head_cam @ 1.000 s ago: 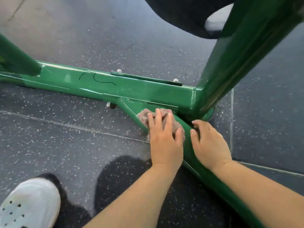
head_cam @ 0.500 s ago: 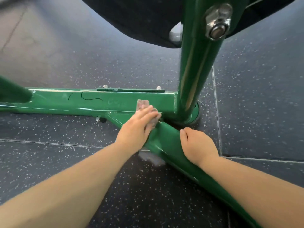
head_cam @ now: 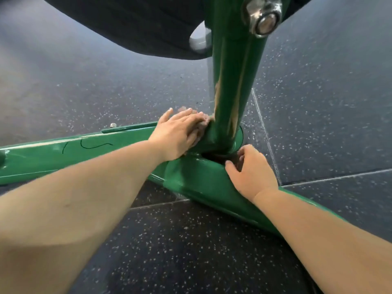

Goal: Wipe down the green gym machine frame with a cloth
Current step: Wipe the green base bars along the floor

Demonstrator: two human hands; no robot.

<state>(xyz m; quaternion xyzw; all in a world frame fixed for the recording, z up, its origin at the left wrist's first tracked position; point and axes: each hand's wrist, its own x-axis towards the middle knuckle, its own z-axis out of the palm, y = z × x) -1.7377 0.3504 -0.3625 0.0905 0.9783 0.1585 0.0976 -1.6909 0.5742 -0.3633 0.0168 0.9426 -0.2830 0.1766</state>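
Left grip [head_cam: 177, 134], cloth [head_cam: 202, 124]; green frame [head_cam: 53, 158]; speckled floor [head_cam: 191, 251]

Cloth [head_cam: 202, 122] on frame [head_cam: 89, 153], left of upright post [head_cam: 233, 81].

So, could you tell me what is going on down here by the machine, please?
A person is wiping the green frame of a gym machine, low by the floor. The left hand presses a brownish cloth with flat fingers against the foot of the upright post. The right hand rests on the angled floor bar, fingers curled at the joint. A black padded seat hangs overhead.
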